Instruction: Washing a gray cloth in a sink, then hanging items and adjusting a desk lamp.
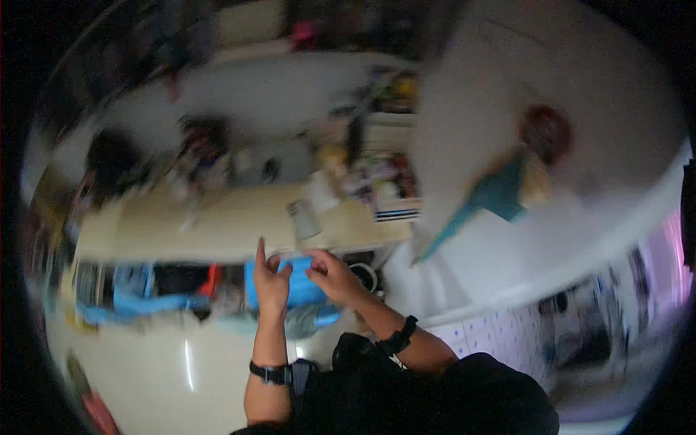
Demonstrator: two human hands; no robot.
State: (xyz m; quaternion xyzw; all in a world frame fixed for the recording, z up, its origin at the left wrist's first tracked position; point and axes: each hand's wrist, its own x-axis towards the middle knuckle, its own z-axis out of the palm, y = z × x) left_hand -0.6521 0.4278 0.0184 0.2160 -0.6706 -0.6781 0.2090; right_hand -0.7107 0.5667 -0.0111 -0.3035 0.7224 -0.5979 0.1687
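Both my hands are raised before the front edge of a light wooden table, and motion blurs the view. My left hand has its index finger stretched out and its thumb apart, with nothing seen in it. Close to its right, my right hand has bent fingers with thumb and index near each other; whether anything thin is between them is too blurred to tell. Past the hands, a blue plastic object, perhaps a bin or stool, shows below the table edge. A grey flat object lies on the tabletop beyond my fingers.
Blurred items and a box with dark stripes crowd the table's back and right. Blue containers and a red item sit underneath. A teal pennant-shaped hanging is on the white wall at right. Pale floor shows lower left.
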